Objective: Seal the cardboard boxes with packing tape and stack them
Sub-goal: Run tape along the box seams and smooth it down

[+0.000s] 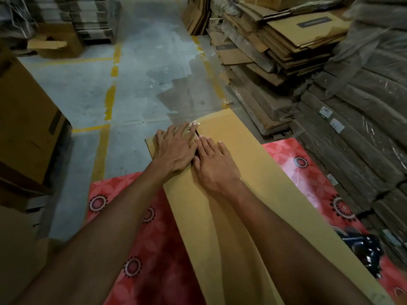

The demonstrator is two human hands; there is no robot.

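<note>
Far left, brown boxes (26, 119) stand w/ a grey floor (141, 62) lane beside them, so there's room to carry & stack that way. Our box (231, 194) lies flat on a red mat (154, 238), long axis running near-to-far, centre seam up. Left hand (176, 148) is flat, fingers together, palm down over clear tape (193, 126) at the far end, prob. pressing it onto the seam so it bonds. Right hand (217, 164) is just beside it, thumbs touching, fingers spread, flat on the right flap, holding nothing; we judge it keeps the flaps level while the tape sets. Far edge of the box is close past the fingertips, so little run is left there. Right side is tight: flattened cardboard piles (286, 51) & wrapped bundles (363, 128) crowd the mat's edge.
</note>
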